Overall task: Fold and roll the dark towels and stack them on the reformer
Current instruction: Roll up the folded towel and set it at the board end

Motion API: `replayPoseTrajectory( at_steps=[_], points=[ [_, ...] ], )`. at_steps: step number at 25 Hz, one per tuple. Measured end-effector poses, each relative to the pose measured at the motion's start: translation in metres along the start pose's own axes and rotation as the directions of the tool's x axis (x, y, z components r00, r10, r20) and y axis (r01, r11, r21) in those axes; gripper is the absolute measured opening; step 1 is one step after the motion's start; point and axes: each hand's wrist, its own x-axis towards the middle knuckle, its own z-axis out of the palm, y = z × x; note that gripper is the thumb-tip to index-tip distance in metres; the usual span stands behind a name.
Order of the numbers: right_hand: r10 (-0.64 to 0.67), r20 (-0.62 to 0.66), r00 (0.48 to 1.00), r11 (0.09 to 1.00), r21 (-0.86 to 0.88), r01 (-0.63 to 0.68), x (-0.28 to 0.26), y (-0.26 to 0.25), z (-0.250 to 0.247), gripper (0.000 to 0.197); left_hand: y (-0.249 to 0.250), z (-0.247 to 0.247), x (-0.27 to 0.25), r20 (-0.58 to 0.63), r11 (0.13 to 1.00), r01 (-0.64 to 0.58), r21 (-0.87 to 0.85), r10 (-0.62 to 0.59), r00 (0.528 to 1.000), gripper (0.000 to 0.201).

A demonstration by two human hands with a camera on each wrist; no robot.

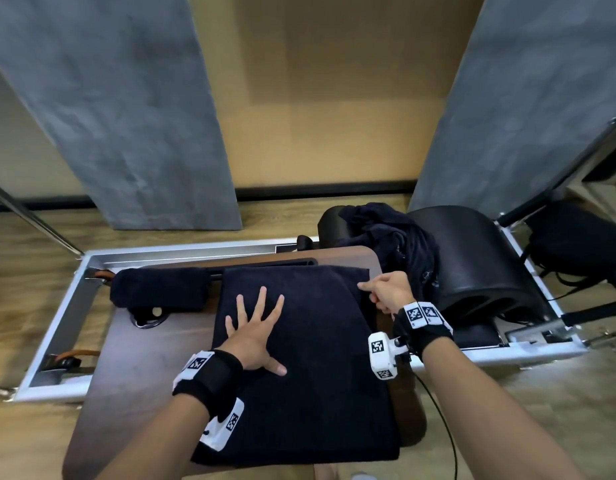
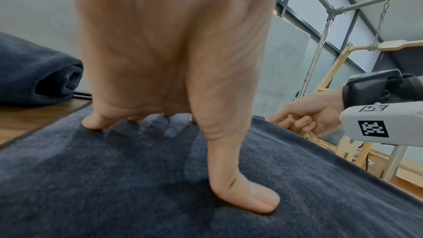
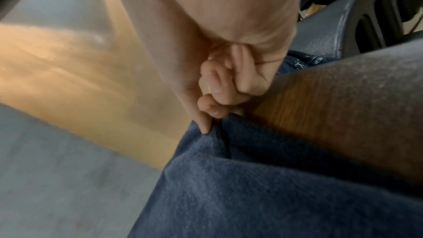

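— What's on the reformer from above?
— A dark navy towel, folded long, flat on the brown wooden platform. The left hand presses it, fingers spread straight. A rolled towel lies beside it, a crumpled pile behind.

— And from the left wrist?
— Thumb and fingertips dent the fuzzy pile; the roll's spiral end shows at left.

— The right wrist?
— The right hand pinches the towel's far right edge between thumb and curled fingers, bunching it slightly.
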Motion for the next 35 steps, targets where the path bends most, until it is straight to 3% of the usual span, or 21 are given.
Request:
replayPoseTrajectory(
  at_steps=[4,7,11,13,14,16,18,21,23,25,28,30,33,35],
  points=[
    [0.021,-0.209,0.978,0.957,0.288,0.041,-0.006,0.003,-0.003,0.007,-0.003,0.005,-0.011,-0.082,0.999,-0.047,-0.017,0.045,0.996,0.143],
    [-0.036,-0.261,0.965,0.957,0.269,0.108,-0.025,0.011,-0.006,0.011,-0.008,0.02,-0.03,-0.242,0.995,-0.096,-0.013,0.09,0.966,0.12],
    [-0.256,-0.061,0.965,0.962,0.081,0.261,-0.074,0.04,-0.001,0.006,-0.018,0.059,-0.069,-0.512,0.979,-0.202,0.008,0.178,0.84,0.063],
    [-0.338,0.116,0.934,0.939,-0.028,0.343,-0.109,0.06,0.007,0.002,-0.027,0.078,-0.092,-0.612,0.964,-0.256,0.07,0.245,0.752,0.03],
    [-0.378,0.195,0.905,0.911,-0.094,0.401,-0.127,0.073,0.01,0.006,-0.033,0.089,-0.104,-0.623,0.958,-0.267,0.108,0.275,0.732,0.021],
    [-0.475,0.327,0.817,0.775,-0.285,0.564,-0.159,0.1,0.012,0.015,-0.044,0.109,-0.124,-0.602,0.952,-0.271,0.142,0.301,0.74,0.03],
    [-0.494,0.447,0.746,0.577,-0.473,0.666,-0.187,0.129,0.01,0.045,-0.053,0.126,-0.142,-0.577,0.956,-0.26,0.137,0.291,0.764,0.043],
    [-0.443,0.554,0.704,0.316,-0.639,0.702,-0.211,0.166,0.009,0.095,-0.062,0.14,-0.161,-0.513,0.954,-0.256,0.159,0.301,0.804,0.068],
    [-0.483,0.52,0.705,0.24,-0.695,0.678,-0.22,0.181,0.006,0.102,-0.065,0.142,-0.17,-0.489,0.957,-0.242,0.162,0.291,0.822,0.06],
    [-0.541,0.439,0.718,0.323,-0.679,0.659,-0.227,0.186,0.001,0.091,-0.065,0.141,-0.178,-0.506,0.957,-0.255,0.136,0.289,0.813,0.043],
    [-0.619,0.356,0.7,0.434,-0.587,0.683,-0.233,0.189,-0.009,0.058,-0.065,0.14,-0.187,-0.555,0.949,-0.304,0.081,0.296,0.778,0.014],
    [-0.642,0.32,0.697,0.487,-0.532,0.693,-0.234,0.187,-0.017,0.043,-0.068,0.141,-0.19,-0.59,0.942,-0.336,-0.008,0.267,0.762,0.013],
    [-0.564,0.318,0.762,0.622,-0.443,0.645,-0.23,0.17,-0.034,0.028,-0.072,0.138,-0.188,-0.609,0.9,-0.369,-0.232,0.162,0.777,0.012],
    [-0.478,0.349,0.806,0.752,-0.312,0.581,-0.22,0.156,-0.043,0.028,-0.074,0.128,-0.182,-0.627,0.839,-0.398,-0.372,0.089,0.774,0.013]
  ],
)
